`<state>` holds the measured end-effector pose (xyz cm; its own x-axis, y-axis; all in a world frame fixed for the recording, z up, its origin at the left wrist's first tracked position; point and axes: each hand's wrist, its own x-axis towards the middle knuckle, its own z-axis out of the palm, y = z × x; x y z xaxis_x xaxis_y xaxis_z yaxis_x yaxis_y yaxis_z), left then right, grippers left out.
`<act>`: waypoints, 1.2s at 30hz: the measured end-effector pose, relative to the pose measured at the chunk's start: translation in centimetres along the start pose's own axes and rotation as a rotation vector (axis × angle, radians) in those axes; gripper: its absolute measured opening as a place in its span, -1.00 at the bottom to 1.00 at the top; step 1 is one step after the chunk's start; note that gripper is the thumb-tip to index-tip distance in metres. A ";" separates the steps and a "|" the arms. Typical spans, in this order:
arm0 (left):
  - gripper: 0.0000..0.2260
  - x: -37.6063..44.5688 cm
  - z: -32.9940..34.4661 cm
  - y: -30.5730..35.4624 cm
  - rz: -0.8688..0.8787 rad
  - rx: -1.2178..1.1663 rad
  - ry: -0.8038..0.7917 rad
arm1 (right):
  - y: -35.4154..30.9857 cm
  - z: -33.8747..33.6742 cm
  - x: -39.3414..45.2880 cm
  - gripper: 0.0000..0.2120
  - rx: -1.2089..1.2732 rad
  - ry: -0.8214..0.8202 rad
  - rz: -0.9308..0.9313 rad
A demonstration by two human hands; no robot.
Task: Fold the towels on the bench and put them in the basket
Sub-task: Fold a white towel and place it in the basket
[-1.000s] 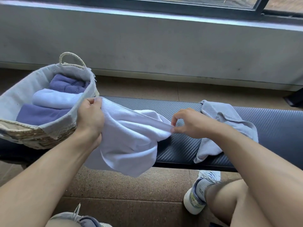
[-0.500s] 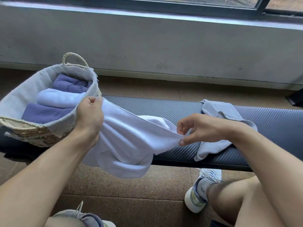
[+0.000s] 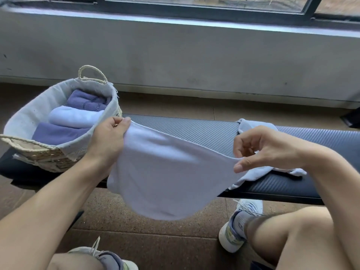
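While stretched between both hands, sags in a wide belly over the desk's (image 3: 204, 133) near edge: pale lilac towel (image 3: 165, 172), its low fold hanging past that edge above the floor. Left hand (image 3: 109, 141) curled tight round one top corner, just beside the basket's (image 3: 27, 115) lined rim. Right hand (image 3: 261, 149) pinching the other end with thumb under and forefinger over, remaining fingers loosely curled and spread. Taut upper hem running hand to hand. Behind the right hand, crumpled on the desk, a second pale towel (image 3: 253, 123), one flap drooping over the near edge. Inside the basket at the desk's left end (handle upright at the far side), three folded towels side by side: purple (image 3: 85, 100), pale (image 3: 72, 115), purple (image 3: 56, 133). Bare dark desk top between basket and crumpled towel; more open beyond to the right.
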<state>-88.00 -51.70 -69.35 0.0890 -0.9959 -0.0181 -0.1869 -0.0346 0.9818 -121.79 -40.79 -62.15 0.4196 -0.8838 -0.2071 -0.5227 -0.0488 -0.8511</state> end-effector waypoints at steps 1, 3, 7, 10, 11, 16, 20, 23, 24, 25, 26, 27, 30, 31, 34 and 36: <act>-0.77 -0.2 -0.1 0.2 0.022 -0.043 -0.019 | -0.3 -0.1 -0.4 -0.74 -0.012 0.015 -0.007; -0.79 -0.5 -0.3 0.6 0.057 -0.121 -0.039 | -1.5 -0.1 -1.6 -0.74 -0.016 -0.023 -0.060; -0.83 -2.3 -0.1 1.0 0.067 -0.129 -0.242 | -5.6 1.9 -3.8 -0.75 0.084 -0.337 -0.251; -0.84 -4.0 1.3 1.1 0.035 -0.162 -0.386 | -7.1 2.7 -4.2 -0.77 0.086 -0.442 -0.271; -0.84 -4.2 1.6 1.1 0.033 -0.166 -0.364 | -6.9 2.4 -4.4 -0.77 0.087 -0.403 -0.266; -0.82 -2.2 0.5 1.0 0.020 -0.166 -0.126 | -3.5 -1.0 -4.0 -0.68 -0.090 0.074 -0.147; -0.82 -1.3 -0.3 1.1 -0.005 -0.195 -0.122 | -0.9 -1.7 -2.1 -0.64 -0.211 0.310 -0.037; -0.82 -1.5 -0.2 1.6 -0.026 -0.251 -0.169 | 1.7 -2.4 -1.1 -0.60 -0.355 0.314 0.097; -0.82 -1.6 -0.1 1.7 -0.015 -0.247 -0.173 | 2.3 -2.6 -0.9 -0.53 -0.352 0.294 0.141; -0.82 -1.6 0.0 1.9 -0.009 -0.239 -0.170 | 2.6 -2.6 -0.7 -0.48 -0.326 0.289 0.174; -0.82 -1.8 0.0 2.1 -0.012 -0.232 -0.175 | 2.7 -2.6 -0.7 -0.46 -0.282 0.291 0.183; -0.82 -1.9 -0.2 2.4 -0.022 -0.226 -0.203 | 2.8 -2.4 -0.7 -0.48 -0.207 0.303 0.159; -0.83 -2.6 -1.4 3.7 -0.132 -0.309 -0.504 | 1.7 -2.1 -1.7 -0.55 0.158 0.267 0.057; -0.82 -2.8 -1.9 4.0 -0.187 -0.352 -0.610 | 1.3 -2.2 -2.2 -0.53 0.251 0.210 0.037; -0.82 -2.5 -2.1 3.4 -0.209 -0.265 -0.553 | 0.4 -2.7 -2.5 -0.53 0.327 0.107 0.066; -0.82 -2.2 -1.3 2.5 -0.124 -0.065 -0.356 | 0.5 -2.7 -1.5 -0.60 0.201 0.209 0.183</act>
<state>-87.39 -49.49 -66.62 -0.2406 -0.9516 -0.1912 -0.1322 -0.1630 0.9777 -124.66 -40.76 -61.01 0.1602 -0.9467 -0.2796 -0.4101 0.1938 -0.8912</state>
